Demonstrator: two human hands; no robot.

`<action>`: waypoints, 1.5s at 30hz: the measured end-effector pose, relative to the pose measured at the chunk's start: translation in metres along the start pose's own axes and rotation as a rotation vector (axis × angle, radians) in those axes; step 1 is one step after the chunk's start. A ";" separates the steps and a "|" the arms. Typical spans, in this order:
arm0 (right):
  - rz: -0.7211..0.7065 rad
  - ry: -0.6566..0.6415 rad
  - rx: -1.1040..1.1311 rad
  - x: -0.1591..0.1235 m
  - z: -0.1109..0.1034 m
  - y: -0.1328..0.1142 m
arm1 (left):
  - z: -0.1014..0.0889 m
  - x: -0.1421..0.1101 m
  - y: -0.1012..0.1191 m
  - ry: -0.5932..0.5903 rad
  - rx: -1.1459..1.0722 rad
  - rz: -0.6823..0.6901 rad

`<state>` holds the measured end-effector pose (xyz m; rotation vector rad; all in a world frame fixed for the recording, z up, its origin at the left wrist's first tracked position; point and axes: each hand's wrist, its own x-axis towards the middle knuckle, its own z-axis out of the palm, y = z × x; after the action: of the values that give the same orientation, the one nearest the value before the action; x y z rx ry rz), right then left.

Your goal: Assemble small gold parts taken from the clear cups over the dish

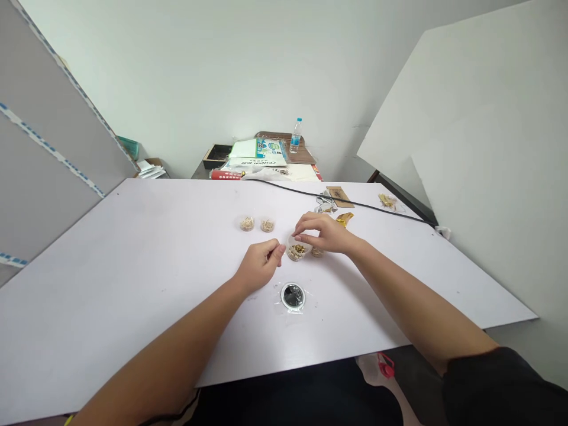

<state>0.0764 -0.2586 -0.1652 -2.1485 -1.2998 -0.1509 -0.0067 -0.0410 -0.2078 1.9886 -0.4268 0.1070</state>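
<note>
My left hand is closed, thumb pressed against the curled fingers; whatever is between them is too small to make out. Just to its right is a small clear plastic cup with gold-coloured and pale little pieces inside. My right hand bends over that cup from the right, thumb and fingers at its far rim. Partly under the right hand stands another small cup of pale pieces. Farther back are two more, a left cup and a right cup, both holding pale short pieces.
A dark round disc with a white rim is taped to the white table. A black cable crosses the back. Foil packaging, brown card and a gold wrapper lie behind my right hand. A water bottle stands beyond.
</note>
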 end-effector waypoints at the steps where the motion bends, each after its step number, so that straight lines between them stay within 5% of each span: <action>1: -0.003 0.023 0.008 0.000 0.001 -0.001 | 0.000 0.000 0.000 0.001 0.000 -0.004; 13: -0.105 0.422 0.349 -0.013 0.049 -0.056 | 0.006 -0.011 0.025 0.229 -0.277 0.108; 18: -0.272 0.479 0.221 -0.021 0.055 -0.057 | 0.004 -0.010 0.034 0.097 -0.332 0.100; 26: -0.371 0.400 -0.009 -0.025 0.051 -0.052 | 0.004 -0.012 0.033 -0.059 -0.386 0.036; 45: -0.441 0.385 0.003 -0.026 0.050 -0.050 | 0.006 -0.008 0.033 -0.199 -0.528 -0.073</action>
<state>0.0109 -0.2345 -0.1941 -1.6873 -1.5062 -0.7034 -0.0265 -0.0570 -0.1845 1.4940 -0.4546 -0.2308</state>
